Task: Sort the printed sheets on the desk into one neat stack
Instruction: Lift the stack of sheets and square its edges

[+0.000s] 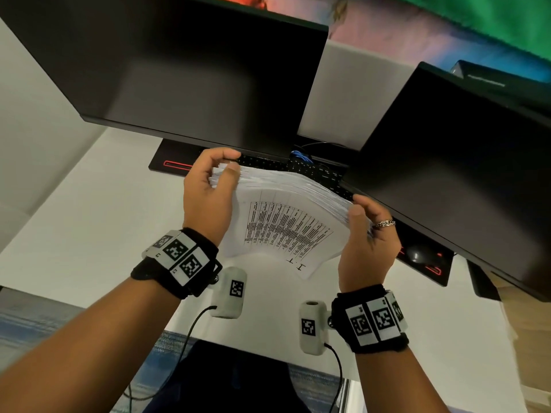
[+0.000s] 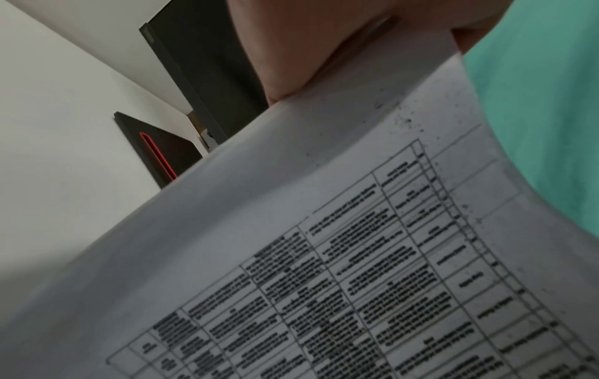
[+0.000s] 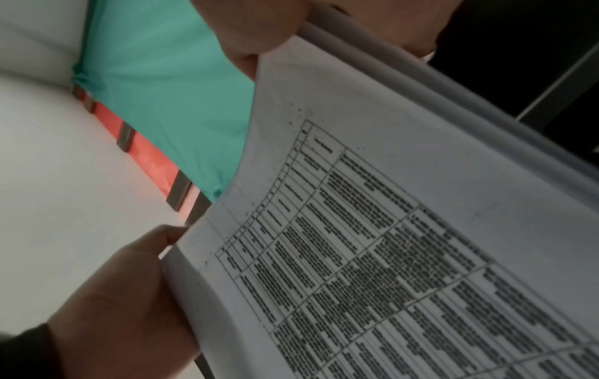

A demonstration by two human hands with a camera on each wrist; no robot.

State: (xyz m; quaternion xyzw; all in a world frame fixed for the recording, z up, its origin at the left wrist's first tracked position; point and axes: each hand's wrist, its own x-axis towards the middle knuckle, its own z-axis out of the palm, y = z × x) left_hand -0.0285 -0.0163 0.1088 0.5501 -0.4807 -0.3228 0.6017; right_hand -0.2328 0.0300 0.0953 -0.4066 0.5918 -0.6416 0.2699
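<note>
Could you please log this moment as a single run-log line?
stage: squaring stack | sheets: held above desk, bowed | left hand: grips left edge | right hand: grips right edge

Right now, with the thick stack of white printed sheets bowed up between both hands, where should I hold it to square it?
Judging from its bowed pose, hold the thick stack of white printed sheets by its two short ends, coming in from either side as the left hand and right hand do now. The middle arches unsupported and the far edge fans out, so end grips probably best allow tapping flat.
</note>
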